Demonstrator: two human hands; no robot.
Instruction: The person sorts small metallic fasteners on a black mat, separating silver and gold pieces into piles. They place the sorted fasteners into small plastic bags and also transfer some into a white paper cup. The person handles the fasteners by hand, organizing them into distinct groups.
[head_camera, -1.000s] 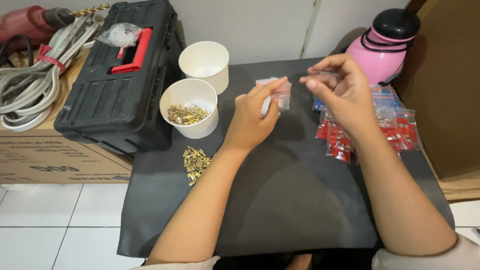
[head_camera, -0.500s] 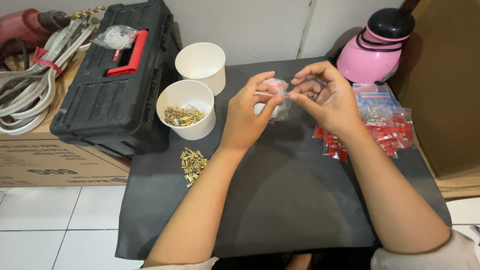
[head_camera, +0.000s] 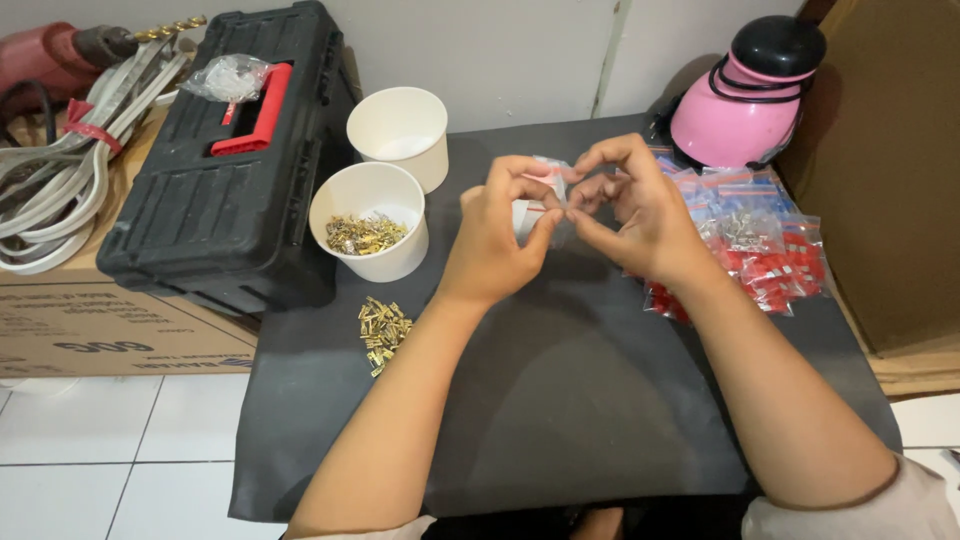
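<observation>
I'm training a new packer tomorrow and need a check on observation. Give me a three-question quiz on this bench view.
1. True or false: both hands pinch one small clear bag.
2. Which cup holds brass terminals? A) the nearer one B) the farther one
3. Fill in: loose terminals lie on the black ____.

Key:
1. True: left hand and right hand grip the small clear bag.
2. A: nearer cup; farther cup looks empty.
3. Mat, under the loose terminals.
</observation>
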